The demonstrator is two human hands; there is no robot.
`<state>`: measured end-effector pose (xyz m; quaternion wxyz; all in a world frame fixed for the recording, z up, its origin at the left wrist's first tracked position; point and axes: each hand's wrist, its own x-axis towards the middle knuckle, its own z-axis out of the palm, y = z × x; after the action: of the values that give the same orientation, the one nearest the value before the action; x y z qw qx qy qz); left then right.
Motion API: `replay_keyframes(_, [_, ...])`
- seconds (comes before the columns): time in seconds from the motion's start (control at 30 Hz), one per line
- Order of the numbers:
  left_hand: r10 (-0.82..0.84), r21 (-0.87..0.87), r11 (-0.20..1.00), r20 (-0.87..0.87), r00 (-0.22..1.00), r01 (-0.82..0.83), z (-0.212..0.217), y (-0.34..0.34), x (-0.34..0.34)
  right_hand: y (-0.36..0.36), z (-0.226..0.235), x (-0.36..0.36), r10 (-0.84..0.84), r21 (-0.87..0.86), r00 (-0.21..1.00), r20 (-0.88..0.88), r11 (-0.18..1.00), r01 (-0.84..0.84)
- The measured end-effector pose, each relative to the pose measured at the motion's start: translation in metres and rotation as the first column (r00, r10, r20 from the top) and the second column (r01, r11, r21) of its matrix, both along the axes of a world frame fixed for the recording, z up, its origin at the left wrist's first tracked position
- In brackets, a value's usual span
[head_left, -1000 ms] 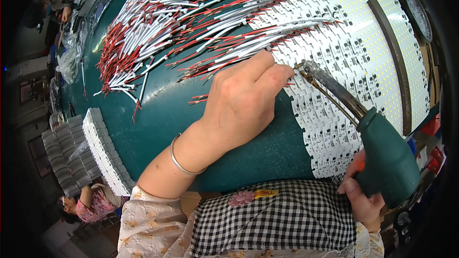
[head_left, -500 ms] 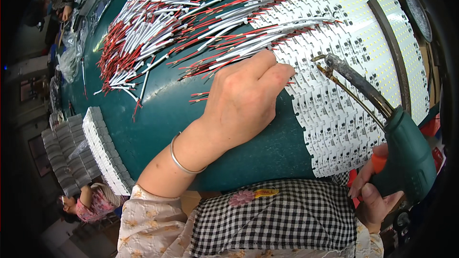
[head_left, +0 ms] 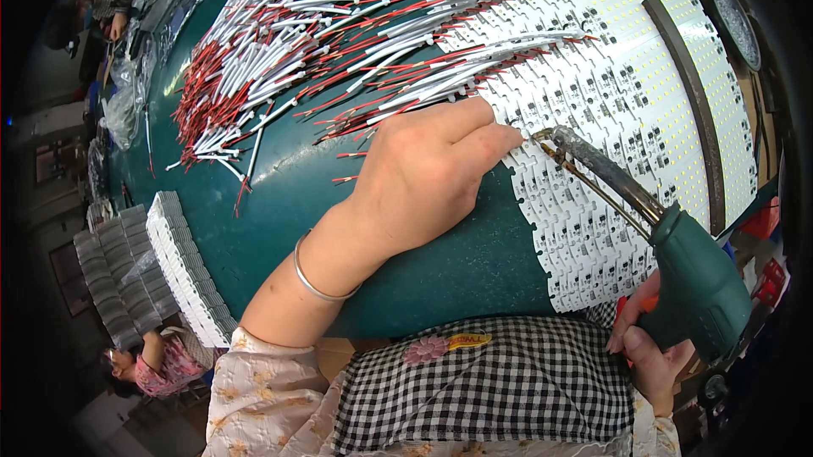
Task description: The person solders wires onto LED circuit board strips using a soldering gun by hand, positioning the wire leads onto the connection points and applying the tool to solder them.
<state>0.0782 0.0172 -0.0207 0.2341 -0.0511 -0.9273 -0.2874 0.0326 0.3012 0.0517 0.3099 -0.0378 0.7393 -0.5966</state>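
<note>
My left hand (head_left: 428, 173) is closed in a pinch at the left edge of the white LED circuit boards (head_left: 584, 211). Red wire ends (head_left: 345, 179) stick out on its far side, from a wire lead mostly hidden by the hand. In my right hand (head_left: 652, 351) is a green soldering gun (head_left: 699, 283), gripped by its handle at the lower right. The gun's tip meets the boards just right of my left fingertips. Several white-sleeved wire leads (head_left: 474, 63) lie in a row from the boards' edge.
A heap of red and white wire leads (head_left: 254, 67) covers the back of the green table (head_left: 440, 279). A dark bar (head_left: 690, 93) rests across the boards. Stacked boards (head_left: 190, 262) stand at the left. Other people (head_left: 165, 364) sit beyond, and a round dish (head_left: 732, 21) is at far right.
The soldering gun has come left and down, bringing its tip to my left fingertips. My left hand has shifted slightly, still pinched.
</note>
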Motion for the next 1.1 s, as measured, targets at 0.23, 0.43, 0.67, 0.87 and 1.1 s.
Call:
replay_keyframes(0.23, [0.004, -0.037, 0.999, -0.067, 0.998, -0.007, -0.001, 0.001, -0.002, 0.001, 0.000, 0.002, 0.071, 0.041, 0.997, 0.007, 0.997, -0.071])
replay_keyframes(0.43, [0.037, -0.115, 0.992, -0.032, 0.999, -0.041, 0.002, 0.005, 0.002, 0.002, 0.004, 0.010, 0.171, 0.173, 0.985, 0.019, 0.970, -0.171])
replay_keyframes(0.67, [0.035, -0.181, 0.983, 0.003, 0.999, -0.034, 0.004, 0.009, 0.005, 0.001, 0.002, 0.013, 0.123, 0.144, 0.991, 0.056, 0.981, -0.130])
replay_keyframes(0.87, [0.050, -0.183, 0.982, 0.021, 0.999, -0.045, 0.005, 0.012, 0.004, -0.003, 0.004, 0.018, 0.021, 0.235, 0.999, 0.037, 0.971, -0.029])
replay_keyframes(1.1, [0.033, -0.164, 0.986, 0.041, 0.999, -0.026, 0.007, 0.010, 0.004, -0.015, 0.005, -0.002, -0.070, -0.101, 0.992, -0.105, 0.993, 0.059])
